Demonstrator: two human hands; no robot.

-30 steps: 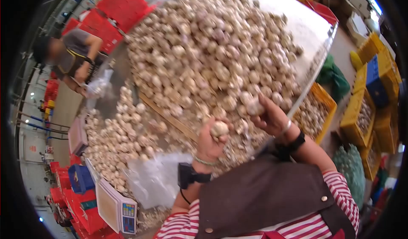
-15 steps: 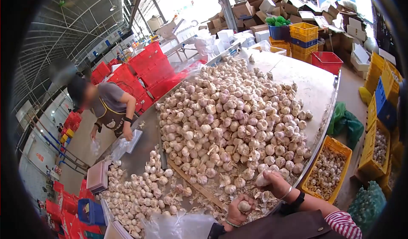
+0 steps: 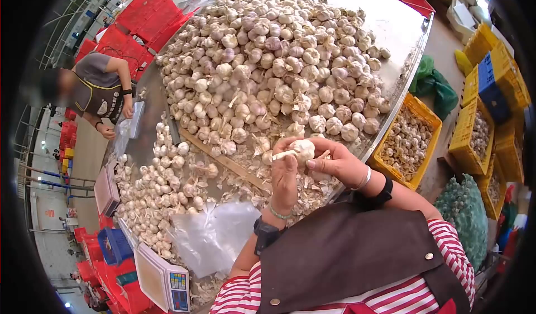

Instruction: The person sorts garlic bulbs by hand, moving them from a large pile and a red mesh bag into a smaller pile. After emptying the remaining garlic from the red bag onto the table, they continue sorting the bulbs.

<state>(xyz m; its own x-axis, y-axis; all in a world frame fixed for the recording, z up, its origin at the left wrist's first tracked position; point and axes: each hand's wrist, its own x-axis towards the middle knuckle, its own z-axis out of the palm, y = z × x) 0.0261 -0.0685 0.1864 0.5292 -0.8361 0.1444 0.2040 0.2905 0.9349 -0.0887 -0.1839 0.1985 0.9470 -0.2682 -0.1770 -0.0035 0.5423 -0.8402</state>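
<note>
My left hand [image 3: 285, 180] is closed round a garlic bulb [image 3: 302, 150], its pale stem pointing left between thumb and fingers. My right hand [image 3: 341, 162] meets it from the other side, fingers bent and fingertips right at the bulb. Under the right fingers another pale bulb [image 3: 319, 175] partly shows, mostly hidden by the hand. Both hands are above the near edge of the metal table, over loose skins [image 3: 304, 196]. Just beyond them rises a large heap of garlic bulbs [image 3: 268, 62].
A wooden strip [image 3: 223, 160] separates the heap from a smaller pile of garlic [image 3: 151, 202] on the left. Clear plastic bags [image 3: 215, 238] and a scale [image 3: 159, 277] lie nearby. A yellow crate [image 3: 385, 160] stands right. Across the table, a person [image 3: 106, 87] handles a bag.
My view has tilted down. My hands have come together, the left raised with its bulb and the right moved in against it. The person across the table has brought both hands closer together.
</note>
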